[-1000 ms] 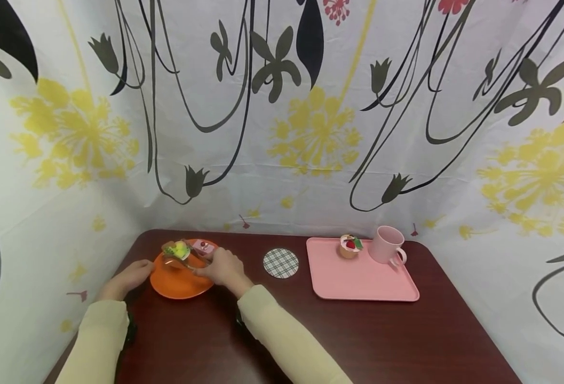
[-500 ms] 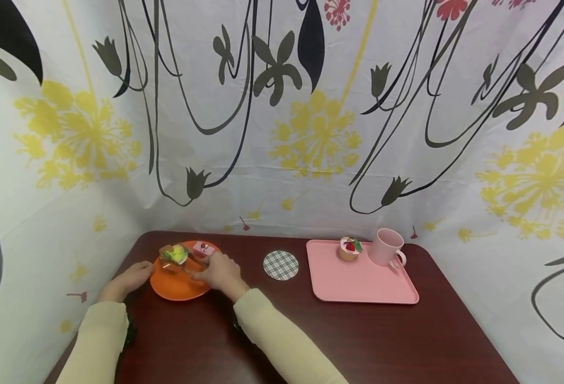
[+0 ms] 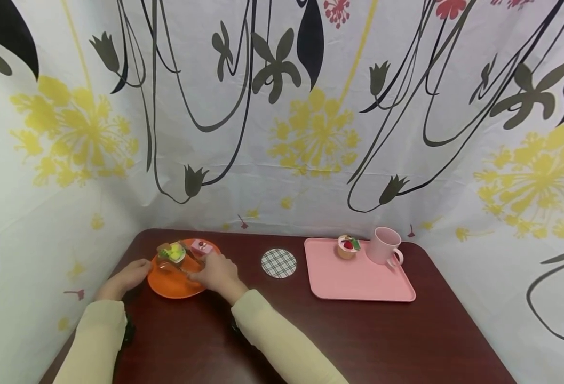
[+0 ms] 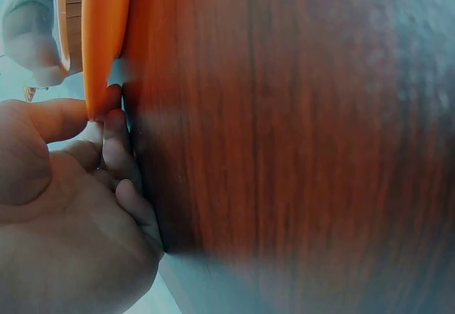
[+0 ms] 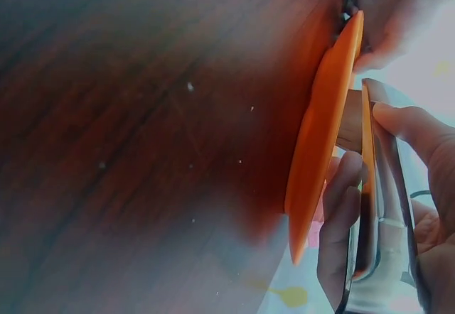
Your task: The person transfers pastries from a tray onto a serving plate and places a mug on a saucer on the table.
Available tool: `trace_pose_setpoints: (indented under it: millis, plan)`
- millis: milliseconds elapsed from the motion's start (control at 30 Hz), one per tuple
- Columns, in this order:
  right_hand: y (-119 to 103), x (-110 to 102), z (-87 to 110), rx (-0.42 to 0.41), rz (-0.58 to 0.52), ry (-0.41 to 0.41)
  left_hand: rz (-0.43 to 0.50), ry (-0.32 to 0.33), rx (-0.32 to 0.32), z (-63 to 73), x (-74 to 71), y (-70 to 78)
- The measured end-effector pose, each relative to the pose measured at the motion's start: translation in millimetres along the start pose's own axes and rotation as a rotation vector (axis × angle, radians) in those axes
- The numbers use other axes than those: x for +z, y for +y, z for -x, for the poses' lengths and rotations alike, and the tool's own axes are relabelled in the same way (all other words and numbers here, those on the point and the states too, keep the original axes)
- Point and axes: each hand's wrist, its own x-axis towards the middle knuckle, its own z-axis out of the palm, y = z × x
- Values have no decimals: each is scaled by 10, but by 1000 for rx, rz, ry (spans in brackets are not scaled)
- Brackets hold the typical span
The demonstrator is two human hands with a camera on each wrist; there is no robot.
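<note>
My left hand (image 3: 128,277) pinches the left rim of an orange plate (image 3: 173,288), thumb above and fingers beneath, as the left wrist view shows. Over the plate, my right hand (image 3: 218,274) holds metal tongs (image 5: 387,207), thumb on one arm and fingers on the other. The arms of the tongs reach around a small tart (image 3: 176,252) with yellow and green topping; whether they touch it I cannot tell. A brown piece (image 3: 163,248) sits beside the tart. Behind the tongs on the plate lies a pink cake slice (image 3: 201,247), partly covered by my right hand.
A round checked coaster (image 3: 279,263) lies right of the plate. Farther right, a pink tray (image 3: 354,282) bears a berry-topped cupcake (image 3: 347,247) and a pink mug (image 3: 384,246). Printed cloth (image 3: 243,133) surrounds the dark wooden table (image 3: 358,336) at the back and sides.
My right hand and the tongs have shifted slightly left. The tart sits a little farther left and lower on the plate. My left hand keeps its place on the rim.
</note>
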Motion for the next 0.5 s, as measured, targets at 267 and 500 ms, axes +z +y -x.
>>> trace_pose_setpoints:
  millis: [267, 500]
  plan:
    - [-30, -36, 96, -7, 53, 29, -1, 5, 19, 48, -44, 13]
    - [-42, -56, 180, -30, 106, 57, -25, 25, 17, 78, -55, -26]
